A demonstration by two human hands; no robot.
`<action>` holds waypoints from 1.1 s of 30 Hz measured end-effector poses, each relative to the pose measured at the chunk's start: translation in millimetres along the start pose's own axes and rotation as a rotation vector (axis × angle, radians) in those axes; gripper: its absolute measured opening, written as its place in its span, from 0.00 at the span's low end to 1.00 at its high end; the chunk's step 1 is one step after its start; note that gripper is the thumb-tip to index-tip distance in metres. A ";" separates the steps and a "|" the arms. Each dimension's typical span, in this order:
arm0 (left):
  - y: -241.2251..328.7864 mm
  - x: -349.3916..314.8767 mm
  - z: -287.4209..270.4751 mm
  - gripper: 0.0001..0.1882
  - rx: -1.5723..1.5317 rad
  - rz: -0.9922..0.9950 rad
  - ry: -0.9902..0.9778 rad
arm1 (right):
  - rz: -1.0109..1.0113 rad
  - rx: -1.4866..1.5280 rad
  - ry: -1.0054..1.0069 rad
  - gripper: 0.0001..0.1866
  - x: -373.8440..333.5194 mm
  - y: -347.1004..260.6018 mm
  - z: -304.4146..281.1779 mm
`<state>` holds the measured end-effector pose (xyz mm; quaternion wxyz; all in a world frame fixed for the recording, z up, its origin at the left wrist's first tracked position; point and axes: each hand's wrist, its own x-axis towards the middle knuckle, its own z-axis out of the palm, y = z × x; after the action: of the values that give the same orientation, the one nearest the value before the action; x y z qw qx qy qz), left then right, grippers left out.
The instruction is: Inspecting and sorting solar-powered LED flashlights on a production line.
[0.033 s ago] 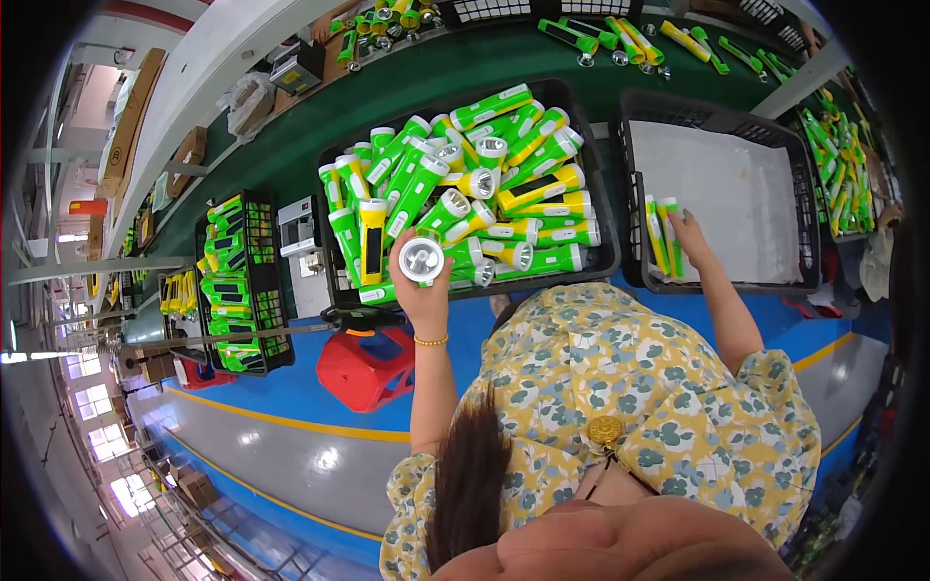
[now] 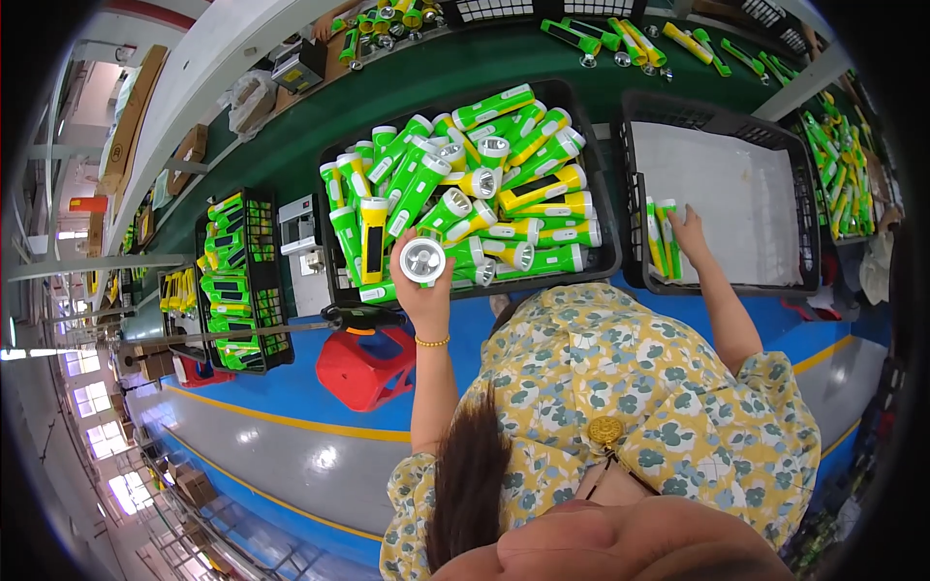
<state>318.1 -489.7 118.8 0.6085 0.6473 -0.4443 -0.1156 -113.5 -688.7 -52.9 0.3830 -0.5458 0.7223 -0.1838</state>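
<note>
We see the left hand (image 2: pixel 423 290) raised over the near edge of a black crate (image 2: pixel 605 254), its fingers curled around the body of a flashlight (image 2: pixel 423 259). The flashlight's long axis runs almost straight toward the camera, so its round silver reflector faces up at us and the body is hidden behind the head and the hand. The crate beneath it is heaped with green and yellow flashlights (image 2: pixel 484 184), lying at all angles, several with their lenses turned our way.

The right hand (image 2: pixel 690 232) reaches into a second black crate (image 2: pixel 630 208) lined with white sheet, fingers held loosely together and resting on or just beside two green flashlights (image 2: pixel 662 237) laid side by side against the crate's left wall (their long axes run away from us, toward the far side of the crate). We cannot tell whether the fingers actually grip them.

Both crates sit on a dark green workbench (image 2: pixel 387 87), with more loose flashlights along its far edge. To the left stands another crate of green parts (image 2: pixel 237 281). Below the bench we see a red plastic stool (image 2: pixel 363 363) on a blue floor (image 2: pixel 291 387) edged with a yellow line, and grey floor beyond. Windows light the long hall at far left.
</note>
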 end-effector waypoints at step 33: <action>25.9 -46.8 -9.7 0.23 -0.927 -0.497 -0.001 | -0.842 0.730 -1.063 0.40 -167.2 -264.5 63.8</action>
<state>286.5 -446.1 125.9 0.7848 0.3962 -0.1799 -0.4414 124.5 -612.7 146.1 0.7322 -0.6286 0.0660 -0.2539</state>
